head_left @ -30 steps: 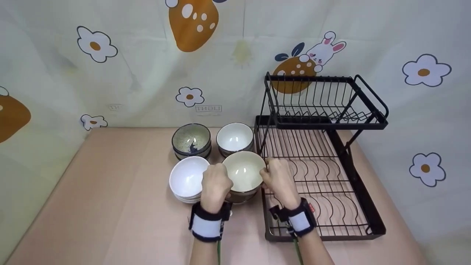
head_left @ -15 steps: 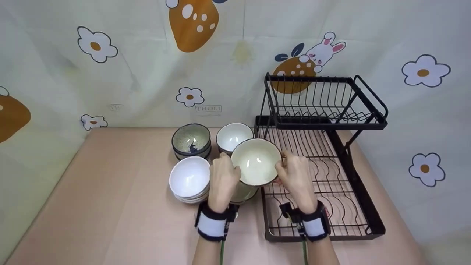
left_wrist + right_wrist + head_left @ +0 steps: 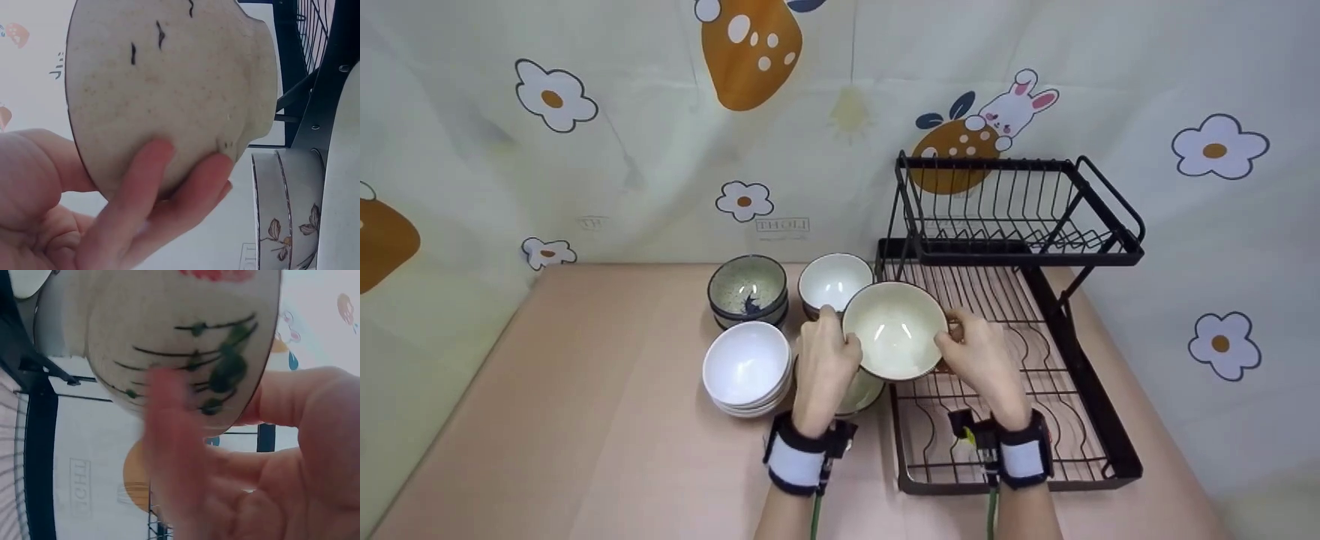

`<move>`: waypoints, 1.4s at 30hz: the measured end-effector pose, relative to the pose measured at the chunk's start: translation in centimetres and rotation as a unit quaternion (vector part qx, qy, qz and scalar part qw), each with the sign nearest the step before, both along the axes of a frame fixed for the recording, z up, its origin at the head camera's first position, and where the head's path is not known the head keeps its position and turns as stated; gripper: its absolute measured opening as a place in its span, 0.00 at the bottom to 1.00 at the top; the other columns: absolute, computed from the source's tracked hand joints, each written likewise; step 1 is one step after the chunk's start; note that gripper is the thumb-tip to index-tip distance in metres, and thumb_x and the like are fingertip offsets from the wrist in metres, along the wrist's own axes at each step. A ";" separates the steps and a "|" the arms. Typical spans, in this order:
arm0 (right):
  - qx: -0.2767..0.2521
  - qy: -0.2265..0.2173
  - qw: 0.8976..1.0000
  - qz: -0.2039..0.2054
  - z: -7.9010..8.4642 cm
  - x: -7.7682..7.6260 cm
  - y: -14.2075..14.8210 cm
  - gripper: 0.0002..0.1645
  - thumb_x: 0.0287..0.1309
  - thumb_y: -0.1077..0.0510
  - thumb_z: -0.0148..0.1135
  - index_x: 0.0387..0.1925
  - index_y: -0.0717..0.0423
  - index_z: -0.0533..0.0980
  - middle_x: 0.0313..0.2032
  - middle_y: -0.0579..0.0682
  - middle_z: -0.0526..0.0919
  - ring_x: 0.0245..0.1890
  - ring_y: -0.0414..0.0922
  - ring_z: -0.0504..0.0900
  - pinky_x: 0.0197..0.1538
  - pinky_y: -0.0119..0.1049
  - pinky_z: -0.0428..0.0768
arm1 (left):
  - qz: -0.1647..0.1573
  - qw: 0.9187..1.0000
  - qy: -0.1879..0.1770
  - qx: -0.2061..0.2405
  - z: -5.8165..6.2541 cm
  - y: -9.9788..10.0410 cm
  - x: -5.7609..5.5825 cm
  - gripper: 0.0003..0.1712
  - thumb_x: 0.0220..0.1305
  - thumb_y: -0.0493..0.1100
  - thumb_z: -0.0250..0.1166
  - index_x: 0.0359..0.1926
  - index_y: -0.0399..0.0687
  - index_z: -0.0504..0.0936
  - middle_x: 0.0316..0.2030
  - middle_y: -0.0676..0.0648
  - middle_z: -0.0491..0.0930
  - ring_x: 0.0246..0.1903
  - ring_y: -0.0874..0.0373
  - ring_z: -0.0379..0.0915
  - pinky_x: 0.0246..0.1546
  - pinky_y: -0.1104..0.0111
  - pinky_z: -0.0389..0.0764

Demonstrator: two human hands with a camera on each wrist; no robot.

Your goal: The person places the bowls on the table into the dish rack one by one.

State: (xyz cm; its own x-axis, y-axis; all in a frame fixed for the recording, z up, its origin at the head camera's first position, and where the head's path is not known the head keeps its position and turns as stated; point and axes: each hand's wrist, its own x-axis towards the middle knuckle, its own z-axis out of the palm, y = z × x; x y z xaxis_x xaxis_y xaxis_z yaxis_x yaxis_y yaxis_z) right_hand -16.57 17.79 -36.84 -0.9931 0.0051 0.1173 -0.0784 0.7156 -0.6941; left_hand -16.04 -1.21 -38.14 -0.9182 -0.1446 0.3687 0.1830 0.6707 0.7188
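Observation:
A cream bowl (image 3: pixel 895 330) with a dark rim is held up between both hands, over the left edge of the black dish rack (image 3: pixel 1020 480). My left hand (image 3: pixel 826 367) grips its left side, thumb at the rim and fingers under the wall in the left wrist view. On the opposite side my right hand (image 3: pixel 984 364) pinches the rim, its fingers against the painted outer wall (image 3: pixel 225 371). Below the bowl, partly hidden by the left hand, sits a greenish bowl (image 3: pixel 861 393). The rack's lower tier shows bare wires.
White bowls (image 3: pixel 746 364) are stacked left of the left hand. Behind them stand speckled dark-rimmed bowls (image 3: pixel 747 289) and another stack topped by a white bowl (image 3: pixel 835 281). The rack's raised upper basket (image 3: pixel 1027 259) overhangs the back of its lower tier.
Both hands have lifted the cream bowl off its stack and carried it right and slightly back, uncovering the greenish bowl. Over the last half second it has shifted a little further right.

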 end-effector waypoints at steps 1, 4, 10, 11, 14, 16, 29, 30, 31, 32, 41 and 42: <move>-0.008 -0.021 1.000 0.006 0.0 -0.1 0.2 0.26 0.56 0.63 0.56 0.56 0.71 0.71 0.34 0.61 0.83 0.22 0.45 0.81 0.22 0.34 0.79 | -0.003 1.000 0.004 0.002 0.0 0.0 0.0 0.09 0.46 0.27 0.60 0.22 0.40 0.68 0.20 0.35 0.76 0.24 0.38 0.77 0.20 0.52 0.75; -0.020 -0.068 0.997 0.022 -0.1 -0.2 0.6 0.30 0.58 0.62 0.53 0.62 0.69 0.66 0.43 0.68 0.80 0.31 0.50 0.83 0.30 0.37 0.82 | -0.016 1.000 0.012 0.008 0.0 0.2 0.1 0.10 0.47 0.29 0.62 0.22 0.40 0.68 0.20 0.35 0.77 0.26 0.37 0.78 0.23 0.51 0.76; -0.154 -0.118 0.980 0.043 -0.3 -0.6 1.2 0.37 0.56 0.68 0.46 0.70 0.63 0.56 0.62 0.71 0.65 0.48 0.64 0.77 0.39 0.43 0.83 | -0.033 0.999 0.006 0.000 0.0 1.1 0.3 0.09 0.47 0.29 0.61 0.24 0.39 0.68 0.20 0.36 0.76 0.26 0.38 0.78 0.22 0.52 0.76; -0.180 -0.125 0.975 0.042 -0.4 -0.6 1.3 0.39 0.55 0.69 0.45 0.71 0.62 0.55 0.63 0.71 0.63 0.50 0.65 0.76 0.41 0.44 0.83 | -0.034 0.999 0.003 -0.003 -0.1 1.3 0.3 0.08 0.47 0.28 0.60 0.24 0.39 0.68 0.20 0.36 0.76 0.25 0.39 0.78 0.22 0.53 0.76; -0.219 -0.138 0.965 0.040 -0.4 -0.6 1.7 0.42 0.52 0.70 0.43 0.71 0.61 0.53 0.64 0.70 0.61 0.54 0.66 0.72 0.47 0.50 0.80 | -0.035 0.999 0.001 -0.007 -0.1 1.8 0.2 0.07 0.47 0.27 0.60 0.26 0.36 0.70 0.20 0.36 0.76 0.25 0.40 0.78 0.22 0.55 0.78; -0.232 -0.149 0.960 0.047 -0.4 -0.6 2.1 0.44 0.50 0.70 0.43 0.72 0.60 0.52 0.66 0.68 0.59 0.59 0.65 0.67 0.55 0.55 0.74 | -0.038 0.999 0.009 -0.009 -0.3 2.1 0.2 0.07 0.47 0.25 0.60 0.28 0.34 0.71 0.19 0.37 0.75 0.25 0.40 0.78 0.23 0.56 0.78; -0.293 -0.189 0.932 0.104 -0.1 -0.6 4.0 0.45 0.64 0.57 0.49 0.75 0.47 0.39 0.73 0.61 0.41 0.67 0.64 0.54 0.63 0.63 0.59 | -0.085 0.996 -0.021 -0.010 -1.2 3.3 -0.6 0.06 0.56 0.26 0.62 0.32 0.28 0.72 0.24 0.31 0.78 0.27 0.41 0.81 0.23 0.61 0.81; -0.291 -0.188 0.932 0.106 -0.1 -0.6 4.2 0.45 0.65 0.56 0.50 0.75 0.46 0.39 0.73 0.59 0.38 0.67 0.63 0.52 0.63 0.63 0.59 | -0.091 0.996 -0.022 -0.014 -1.3 3.4 -0.7 0.05 0.56 0.26 0.62 0.31 0.28 0.73 0.24 0.32 0.78 0.26 0.42 0.80 0.22 0.62 0.81; -0.290 -0.187 0.933 0.106 -0.1 -0.6 4.4 0.44 0.66 0.54 0.50 0.75 0.46 0.39 0.74 0.58 0.36 0.69 0.63 0.50 0.64 0.63 0.57 | -0.097 0.995 -0.019 -0.018 -1.4 3.5 -0.7 0.04 0.55 0.26 0.61 0.30 0.29 0.73 0.23 0.33 0.78 0.25 0.43 0.80 0.21 0.63 0.80; -0.290 -0.186 0.933 0.106 -0.1 -0.6 4.5 0.44 0.66 0.53 0.50 0.75 0.46 0.39 0.74 0.56 0.34 0.70 0.62 0.47 0.64 0.64 0.56 | -0.102 0.994 -0.012 -0.023 -1.5 3.6 -0.8 0.03 0.55 0.25 0.61 0.29 0.29 0.74 0.22 0.34 0.78 0.24 0.44 0.79 0.20 0.63 0.80; -0.258 -0.169 0.950 0.055 -0.1 -0.7 5.4 0.46 0.65 0.51 0.53 0.75 0.52 0.41 0.74 0.58 0.37 0.71 0.60 0.43 0.66 0.64 0.48 | -0.135 0.989 -0.030 -0.048 -2.3 4.3 -1.2 0.02 0.55 0.28 0.62 0.27 0.31 0.76 0.22 0.36 0.78 0.23 0.46 0.79 0.21 0.63 0.80; -0.252 -0.164 0.953 0.048 -0.1 -0.7 5.5 0.45 0.65 0.51 0.53 0.75 0.52 0.42 0.74 0.59 0.40 0.71 0.60 0.45 0.66 0.65 0.45 | -0.137 0.988 -0.034 -0.055 -2.4 4.3 -1.2 0.03 0.56 0.28 0.61 0.27 0.32 0.76 0.22 0.37 0.78 0.22 0.47 0.79 0.20 0.64 0.80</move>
State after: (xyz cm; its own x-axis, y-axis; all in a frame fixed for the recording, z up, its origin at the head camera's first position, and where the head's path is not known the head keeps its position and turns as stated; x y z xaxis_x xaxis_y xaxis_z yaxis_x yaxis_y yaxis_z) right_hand -17.28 23.25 -36.92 -0.9744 -0.1144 -0.1933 0.1540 0.2862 -0.9457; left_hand -17.27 3.13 -40.56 -0.9403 0.1508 0.3050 0.3229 0.6778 0.6606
